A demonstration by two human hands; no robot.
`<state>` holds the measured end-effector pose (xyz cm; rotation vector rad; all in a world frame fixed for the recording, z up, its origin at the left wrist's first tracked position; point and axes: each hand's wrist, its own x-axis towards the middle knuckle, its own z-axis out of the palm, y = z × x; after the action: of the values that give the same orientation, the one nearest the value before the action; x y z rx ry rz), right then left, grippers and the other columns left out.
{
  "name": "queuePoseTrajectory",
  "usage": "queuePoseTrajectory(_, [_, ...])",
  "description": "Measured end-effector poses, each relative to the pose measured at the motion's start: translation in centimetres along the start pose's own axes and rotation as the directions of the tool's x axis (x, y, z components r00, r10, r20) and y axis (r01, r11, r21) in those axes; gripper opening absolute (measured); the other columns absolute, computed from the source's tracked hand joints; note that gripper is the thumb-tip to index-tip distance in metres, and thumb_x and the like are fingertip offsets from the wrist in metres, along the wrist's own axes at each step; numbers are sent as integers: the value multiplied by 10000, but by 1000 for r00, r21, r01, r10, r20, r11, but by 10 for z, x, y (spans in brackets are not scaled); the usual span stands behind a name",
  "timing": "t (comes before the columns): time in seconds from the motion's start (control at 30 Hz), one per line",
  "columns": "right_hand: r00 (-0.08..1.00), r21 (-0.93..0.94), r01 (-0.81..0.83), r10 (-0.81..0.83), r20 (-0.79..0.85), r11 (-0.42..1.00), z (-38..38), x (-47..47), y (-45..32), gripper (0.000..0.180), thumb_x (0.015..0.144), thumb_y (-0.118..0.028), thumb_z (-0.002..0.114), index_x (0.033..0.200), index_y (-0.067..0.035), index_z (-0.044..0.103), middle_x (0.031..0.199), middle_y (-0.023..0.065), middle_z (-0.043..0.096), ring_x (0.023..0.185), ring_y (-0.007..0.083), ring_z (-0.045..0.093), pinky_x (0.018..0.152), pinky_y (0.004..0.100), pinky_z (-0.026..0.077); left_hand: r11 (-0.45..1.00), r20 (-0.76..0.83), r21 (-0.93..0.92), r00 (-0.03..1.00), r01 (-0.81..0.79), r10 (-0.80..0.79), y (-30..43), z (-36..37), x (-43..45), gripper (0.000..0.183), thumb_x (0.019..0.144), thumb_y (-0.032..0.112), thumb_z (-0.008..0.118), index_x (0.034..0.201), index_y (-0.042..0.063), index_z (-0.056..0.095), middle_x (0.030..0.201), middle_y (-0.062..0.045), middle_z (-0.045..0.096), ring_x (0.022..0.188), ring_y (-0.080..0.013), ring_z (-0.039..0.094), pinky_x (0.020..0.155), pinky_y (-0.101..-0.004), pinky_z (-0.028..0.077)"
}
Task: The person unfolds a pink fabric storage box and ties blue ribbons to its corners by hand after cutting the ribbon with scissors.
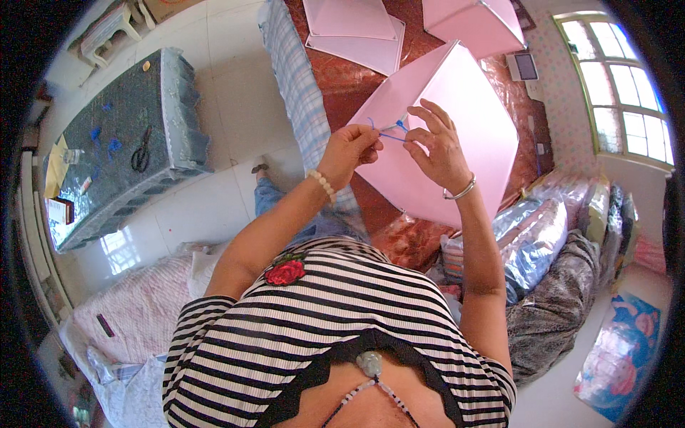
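Observation:
A thin blue cord (pixel 393 137) with a small knot runs between my two hands, above the edge of a large pink box-shaped panel piece (pixel 471 128). My left hand (pixel 356 147), with a beaded bracelet at the wrist, pinches one end of the cord between thumb and fingers. My right hand (pixel 436 142), wearing a silver bangle, has its fingers spread around the other side, with the cord reaching its index finger and thumb. A short, pale, thin piece near the knot is too small to make out.
More pink panels (pixel 353 18) and another pink box (pixel 473 24) lie on the red-brown covered surface ahead. At left, a covered table (pixel 118 123) bears black scissors (pixel 141 155) and blue cord scraps (pixel 114 145). Plastic-wrapped bundles (pixel 535 235) stand at right.

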<state>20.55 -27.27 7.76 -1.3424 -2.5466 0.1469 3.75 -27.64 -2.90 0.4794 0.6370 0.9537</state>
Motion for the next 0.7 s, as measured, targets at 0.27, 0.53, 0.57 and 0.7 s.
queuePoseTrajectory(0.27, [1000,-263,-27,25,-12,964,-5,12,-3,138,716,-195,612,682,-64,636,1077,63,529,1112,250,417,905,406,336,947,52,298,993,-118,107,2,3,35,158,830,177,546,818,20,543,678,-24,535,571,-73,483,533,-195,421])
queuePoseTrajectory(0.53, [994,-254,-95,79,-74,963,0,16,-2,94,690,-142,614,668,-55,642,1056,63,536,1073,229,439,892,389,346,697,146,647,947,-310,286,5,1,53,165,779,118,593,888,-5,571,683,-39,580,589,-92,529,544,-227,443])
queuePoseTrajectory(0.57, [994,-254,-96,79,-74,962,0,17,-2,94,690,-142,614,668,-55,642,1056,63,536,1073,229,439,892,389,346,660,157,677,941,-325,301,5,1,55,176,766,109,604,898,-5,576,703,-45,589,613,-101,541,566,-236,453])
queuePoseTrajectory(0.7, [991,-237,-134,124,-56,962,2,17,-2,37,665,-83,634,699,-72,642,1085,54,535,1092,244,437,902,384,341,636,156,639,883,-433,444,7,7,56,163,746,108,625,859,-4,590,731,-53,596,661,-106,552,603,-243,459])
